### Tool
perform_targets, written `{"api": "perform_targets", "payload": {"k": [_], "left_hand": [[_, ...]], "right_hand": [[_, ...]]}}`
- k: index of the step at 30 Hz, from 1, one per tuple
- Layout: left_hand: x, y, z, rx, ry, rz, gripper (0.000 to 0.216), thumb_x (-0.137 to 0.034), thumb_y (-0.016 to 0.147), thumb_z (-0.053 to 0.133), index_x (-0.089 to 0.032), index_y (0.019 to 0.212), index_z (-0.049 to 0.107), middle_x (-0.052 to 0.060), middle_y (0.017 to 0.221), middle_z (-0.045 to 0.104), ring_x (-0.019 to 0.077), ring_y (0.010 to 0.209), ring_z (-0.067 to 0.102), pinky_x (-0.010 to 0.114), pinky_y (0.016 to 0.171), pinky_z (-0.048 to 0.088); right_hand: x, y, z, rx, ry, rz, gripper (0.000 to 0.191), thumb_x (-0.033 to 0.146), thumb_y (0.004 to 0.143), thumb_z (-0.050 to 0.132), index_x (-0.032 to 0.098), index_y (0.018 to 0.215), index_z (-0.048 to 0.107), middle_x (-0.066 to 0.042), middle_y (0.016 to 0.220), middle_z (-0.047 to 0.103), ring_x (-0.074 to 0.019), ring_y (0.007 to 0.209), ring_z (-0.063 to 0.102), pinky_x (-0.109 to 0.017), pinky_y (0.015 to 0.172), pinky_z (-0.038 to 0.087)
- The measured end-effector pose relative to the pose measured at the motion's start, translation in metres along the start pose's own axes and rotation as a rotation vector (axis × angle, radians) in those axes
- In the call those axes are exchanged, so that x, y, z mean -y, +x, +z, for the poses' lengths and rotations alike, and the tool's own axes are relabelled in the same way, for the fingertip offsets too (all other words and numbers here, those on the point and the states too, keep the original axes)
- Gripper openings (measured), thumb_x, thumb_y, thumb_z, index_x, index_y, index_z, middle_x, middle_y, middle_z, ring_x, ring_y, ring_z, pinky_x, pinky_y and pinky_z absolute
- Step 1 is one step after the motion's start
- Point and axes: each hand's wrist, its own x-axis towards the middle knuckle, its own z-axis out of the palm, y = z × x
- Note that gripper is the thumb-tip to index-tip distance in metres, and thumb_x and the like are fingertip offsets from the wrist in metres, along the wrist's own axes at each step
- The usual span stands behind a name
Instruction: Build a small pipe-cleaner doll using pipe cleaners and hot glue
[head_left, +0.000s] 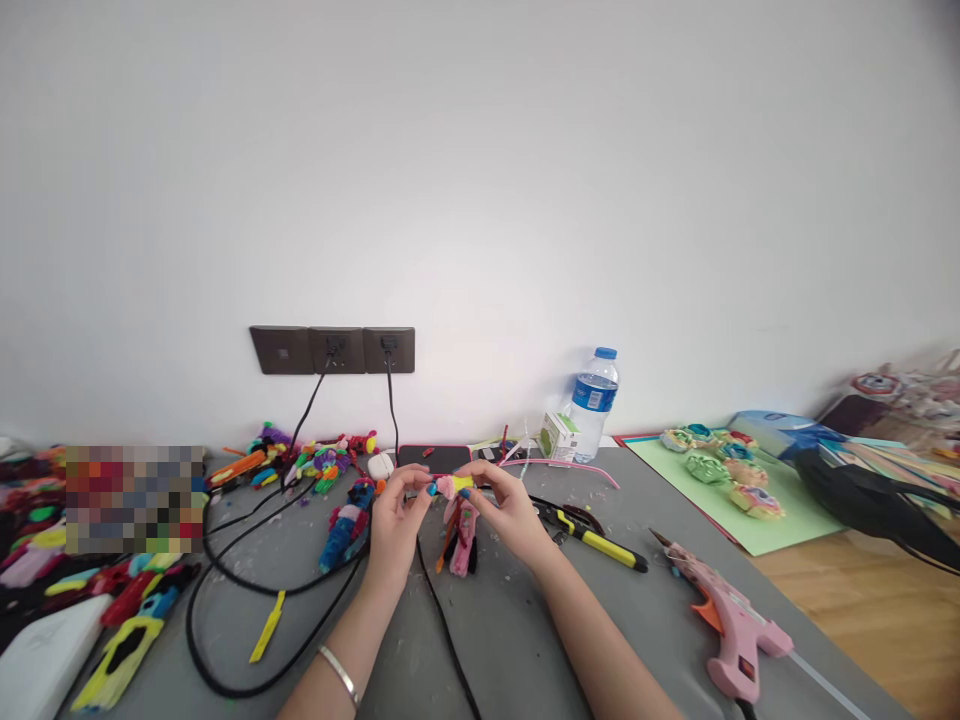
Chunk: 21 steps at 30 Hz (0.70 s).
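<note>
Above the middle of the grey table, the left hand and right hand pinch a pink pipe-cleaner figure, fingers closed on its yellow top. It looks light, fuzzy and easily bent, best gripped gently by its wire core.

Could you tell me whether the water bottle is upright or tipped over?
Upright: the water bottle stands on its base by the wall, blue cap on top.
</note>
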Motion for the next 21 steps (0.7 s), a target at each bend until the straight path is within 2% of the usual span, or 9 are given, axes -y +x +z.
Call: {"api": "perform_targets", "payload": {"k": [5,21], "left_hand": [[0.0016,0.0001,-0.0006,0.015,0.026,0.043,0.017,-0.037,0.074,0.073,-0.02,0.075,0.071,0.01,0.105,0.061,0.0255,0.105,0.057,0.027,0.072,0.05],[-0.0052,-0.0001,0.0008,0.013,0.019,0.008,0.017,-0.035,0.068,0.077,-0.019,0.073,0.074,0.01,0.104,0.06,0.0255,0.103,0.057,0.028,0.074,0.05]], "right_hand": [[0.0017,0.0004,-0.0001,0.007,-0.002,-0.003,0.017,0.03,0.089,0.057,0.02,0.1,0.065,-0.007,0.095,0.068,-0.0199,0.088,0.064,-0.032,0.078,0.051],[0.0013,0.0003,0.0002,0.003,0.021,0.006,0.02,0.033,0.088,0.058,0.02,0.101,0.066,-0.007,0.094,0.069,-0.0202,0.087,0.064,-0.031,0.076,0.051]]}}
